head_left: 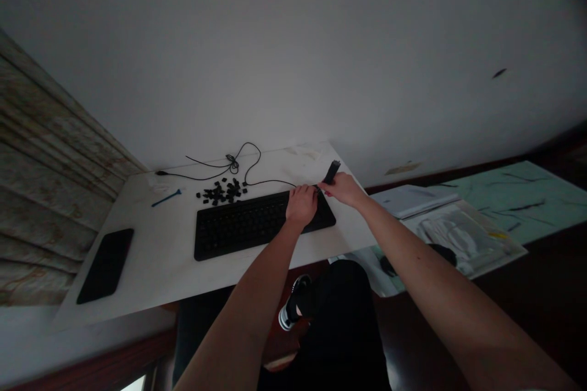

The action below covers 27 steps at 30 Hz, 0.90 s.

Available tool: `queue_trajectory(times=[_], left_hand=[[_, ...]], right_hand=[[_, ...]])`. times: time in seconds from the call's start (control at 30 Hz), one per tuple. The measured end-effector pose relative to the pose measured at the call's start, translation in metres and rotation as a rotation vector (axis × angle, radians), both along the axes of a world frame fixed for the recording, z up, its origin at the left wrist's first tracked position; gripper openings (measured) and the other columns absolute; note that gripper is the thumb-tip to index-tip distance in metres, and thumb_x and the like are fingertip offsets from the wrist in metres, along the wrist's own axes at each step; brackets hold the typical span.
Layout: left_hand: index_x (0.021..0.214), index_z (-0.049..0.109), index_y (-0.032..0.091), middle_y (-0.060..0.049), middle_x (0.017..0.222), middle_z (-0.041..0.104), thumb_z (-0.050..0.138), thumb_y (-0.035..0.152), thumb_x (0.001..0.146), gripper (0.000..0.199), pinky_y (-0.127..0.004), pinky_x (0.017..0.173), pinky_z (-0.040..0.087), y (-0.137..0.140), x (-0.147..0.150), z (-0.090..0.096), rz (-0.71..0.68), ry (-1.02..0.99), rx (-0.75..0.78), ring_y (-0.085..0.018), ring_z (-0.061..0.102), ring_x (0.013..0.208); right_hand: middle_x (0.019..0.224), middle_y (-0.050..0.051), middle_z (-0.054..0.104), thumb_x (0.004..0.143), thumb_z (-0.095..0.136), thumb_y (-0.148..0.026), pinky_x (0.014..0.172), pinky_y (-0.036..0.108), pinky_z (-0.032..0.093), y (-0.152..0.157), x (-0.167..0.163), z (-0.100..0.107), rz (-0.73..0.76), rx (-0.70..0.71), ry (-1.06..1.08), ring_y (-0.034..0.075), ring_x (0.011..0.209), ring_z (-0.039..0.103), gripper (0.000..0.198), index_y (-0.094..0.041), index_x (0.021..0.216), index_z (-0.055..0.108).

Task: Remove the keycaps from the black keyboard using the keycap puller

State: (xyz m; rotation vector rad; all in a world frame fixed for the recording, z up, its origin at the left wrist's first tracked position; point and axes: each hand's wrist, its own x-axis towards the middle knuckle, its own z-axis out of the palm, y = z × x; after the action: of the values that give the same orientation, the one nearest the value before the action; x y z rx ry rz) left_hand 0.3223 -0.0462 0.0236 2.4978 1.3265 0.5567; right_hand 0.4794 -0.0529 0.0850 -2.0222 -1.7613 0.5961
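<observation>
1. The right grip [342, 189] is closed around a dark, stick-shaped tool [332, 171], which rises from the top of the fist; its lower part is hidden by the fingers.
2. The left grip [301, 204] lies just beside it, palm down with fingers bent; whether they pinch anything cannot be told.
3. A black keyboard [243, 223] lies on the white tabletop [169, 244], directly under the left grip and stretching well to its left. Its right back corner is beside the right grip.
4. A black cable [233, 165] runs from near the left grip's fingertips leftward, behind the keyboard, into a tied bundle.
5. Left of the left grip, behind the keyboard, small black keycaps [222, 191] lie scattered.
6. Farther left are a thin blue tool [166, 198] and, nearer the person, a flat black slab [105, 266].
</observation>
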Motion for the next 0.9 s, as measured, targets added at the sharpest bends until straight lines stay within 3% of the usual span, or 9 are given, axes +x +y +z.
queue_trajectory(times=[0.1, 0.27, 0.57, 0.67, 0.8, 0.9], left_hand=[[0.114, 0.061, 0.020, -0.008, 0.116, 0.066, 0.039, 0.028, 0.104, 0.025, -0.041, 0.098, 0.041, 0.000, 0.001, 0.000, -0.008, 0.016, 0.004, -0.025, 0.056, 0.111], [0.117, 0.060, 0.021, -0.008, 0.119, 0.064, 0.040, 0.030, 0.103, 0.026, -0.042, 0.099, 0.041, 0.000, 0.001, 0.000, -0.018, 0.034, 0.012, -0.026, 0.055, 0.113], [0.122, 0.058, 0.019, -0.011, 0.120, 0.062, 0.040, 0.031, 0.103, 0.029, -0.043, 0.100, 0.040, 0.000, 0.001, 0.001, -0.010, 0.070, -0.003, -0.027, 0.053, 0.117], [0.123, 0.059, 0.019, -0.011, 0.121, 0.061, 0.042, 0.034, 0.102, 0.031, -0.043, 0.101, 0.040, 0.000, 0.002, 0.003, 0.008, 0.057, -0.029, -0.028, 0.053, 0.118], [0.121, 0.062, 0.022, -0.009, 0.120, 0.063, 0.047, 0.039, 0.100, 0.030, -0.042, 0.102, 0.041, 0.004, 0.003, 0.006, 0.032, 0.042, -0.093, -0.027, 0.054, 0.118], [0.118, 0.065, 0.026, -0.007, 0.119, 0.065, 0.051, 0.038, 0.099, 0.026, -0.042, 0.102, 0.041, 0.005, 0.004, 0.007, 0.027, 0.018, -0.119, -0.026, 0.056, 0.116]], right_hand=[[0.067, 0.010, 0.073, 0.087, 0.067, -0.029, 0.065, 0.025, 0.051, 0.002, 0.000, -0.001, 0.029, -0.006, -0.035, 0.022, 0.072, 0.073, 0.023, -0.013, 0.072, 0.072], [0.067, 0.009, 0.073, 0.085, 0.070, -0.027, 0.063, 0.023, 0.055, 0.008, 0.004, -0.005, -0.048, -0.058, 0.099, 0.021, 0.067, 0.074, 0.017, -0.011, 0.083, 0.075], [0.067, 0.013, 0.072, 0.077, 0.076, -0.019, 0.053, 0.026, 0.057, 0.040, -0.007, 0.006, -0.116, -0.268, 0.136, 0.020, 0.055, 0.069, 0.012, -0.008, 0.076, 0.071], [0.066, 0.011, 0.072, 0.075, 0.079, -0.017, 0.051, 0.025, 0.057, 0.045, -0.006, 0.007, -0.072, -0.322, 0.174, 0.019, 0.055, 0.068, 0.013, -0.008, 0.076, 0.070], [0.067, 0.010, 0.072, 0.079, 0.076, -0.021, 0.053, 0.024, 0.057, 0.035, 0.003, -0.002, 0.051, -0.223, 0.204, 0.019, 0.059, 0.070, 0.014, -0.009, 0.075, 0.071], [0.074, 0.010, 0.075, 0.084, 0.071, -0.024, 0.059, 0.025, 0.058, 0.021, 0.009, -0.011, 0.028, -0.115, 0.304, 0.020, 0.065, 0.072, 0.015, -0.011, 0.078, 0.072]])
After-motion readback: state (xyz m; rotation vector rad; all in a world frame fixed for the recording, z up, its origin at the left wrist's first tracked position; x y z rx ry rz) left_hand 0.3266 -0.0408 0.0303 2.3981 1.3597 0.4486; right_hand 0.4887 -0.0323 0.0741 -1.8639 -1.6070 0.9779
